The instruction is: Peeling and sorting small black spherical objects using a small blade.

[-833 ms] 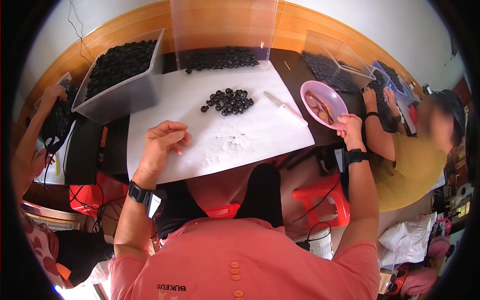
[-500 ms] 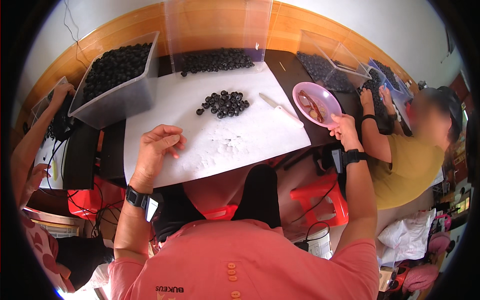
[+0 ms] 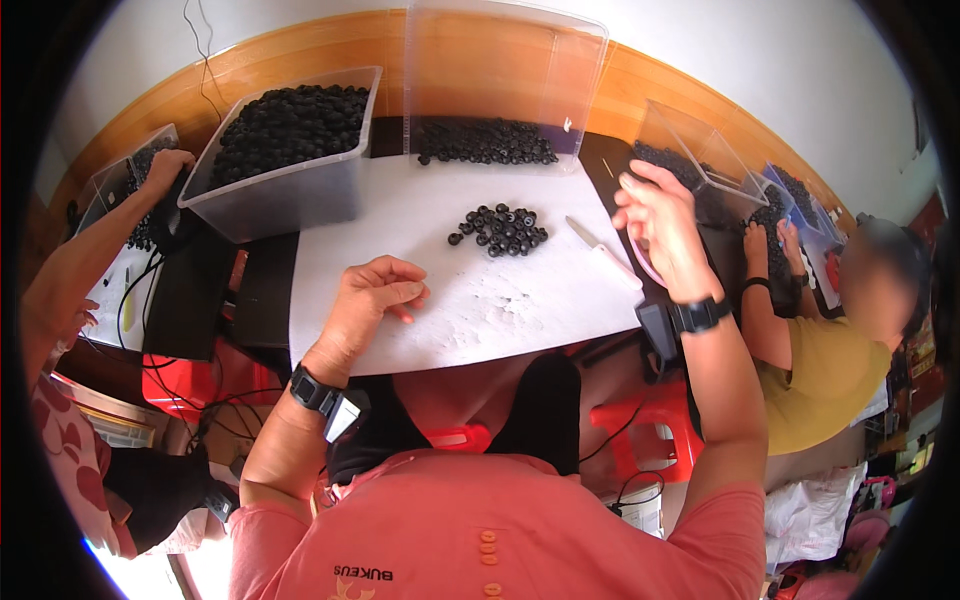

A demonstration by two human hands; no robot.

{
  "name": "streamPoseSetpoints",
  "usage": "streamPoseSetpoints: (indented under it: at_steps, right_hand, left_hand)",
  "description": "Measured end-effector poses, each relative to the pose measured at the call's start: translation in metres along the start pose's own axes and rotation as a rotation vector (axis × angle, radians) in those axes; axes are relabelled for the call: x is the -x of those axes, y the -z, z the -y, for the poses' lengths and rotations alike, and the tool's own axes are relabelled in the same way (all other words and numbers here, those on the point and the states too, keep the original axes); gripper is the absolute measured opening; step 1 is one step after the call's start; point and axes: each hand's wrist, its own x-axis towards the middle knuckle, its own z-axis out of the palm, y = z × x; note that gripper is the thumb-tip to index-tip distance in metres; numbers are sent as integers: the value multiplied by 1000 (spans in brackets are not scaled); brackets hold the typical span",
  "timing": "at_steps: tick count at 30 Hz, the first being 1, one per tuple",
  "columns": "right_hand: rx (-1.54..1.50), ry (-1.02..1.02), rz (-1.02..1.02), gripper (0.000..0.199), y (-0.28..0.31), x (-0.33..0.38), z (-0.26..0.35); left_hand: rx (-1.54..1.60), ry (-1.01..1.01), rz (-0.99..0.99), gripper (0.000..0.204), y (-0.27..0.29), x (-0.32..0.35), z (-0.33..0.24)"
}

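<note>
My left hand (image 3: 378, 298) rests over the near left part of a white board (image 3: 400, 225), fingers loosely curled, nothing visible in them. My right hand (image 3: 662, 225) is raised past the board's right edge with its fingers apart and holding nothing. A pink bowl (image 3: 648, 266) lies beneath that hand; only a bit of its rim shows. Several small round black pieces (image 3: 500, 230), glossy and some with a pale spot, sit in a loose pile mid-board. To their right lies a small knife (image 3: 603, 252) with a pale handle, its blade pointing away from me. Dark flecks mark the board's near part.
A large clear tub (image 3: 290, 195) heaped with black pieces stands at the back left. Behind the pile, a clear bin (image 3: 500, 85) lies tipped, black pieces at its mouth. More tubs (image 3: 735, 180) stand right. Co-workers sit at both sides; a red stool (image 3: 650, 425) is below.
My right hand has let go of the pink bowl's rim and risen over it, fingers spreading. My left hand keeps its place over the board. The whole view has shifted a little.
</note>
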Motion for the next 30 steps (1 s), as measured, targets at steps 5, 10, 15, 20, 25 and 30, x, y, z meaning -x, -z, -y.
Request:
streamPoseSetpoints:
  at_steps: [5,10,15,20,25,30]
  right_hand:
    - [126,-59,-160,59,-30,-90,-36]
    - [391,-23,-232,68,-29,-164,-70]
    - [428,-115,49,63,-37,-195,-60]
    - [480,-200,110,64,-38,-211,-74]
    - [340,-118,213,54,-26,-216,-88]
    - [322,-117,192,50,-27,-197,-86]
  left_hand:
    - [45,24,33,18,3,-1,3]
    - [70,56,73,18,4,2,-2]
    - [29,75,66,19,4,4,-7]
    - [-70,268,130,20,-2,18,-33]
    - [-135,197,18,21,3,-1,-34]
    - [-37,181,-207,25,18,-26,-24]
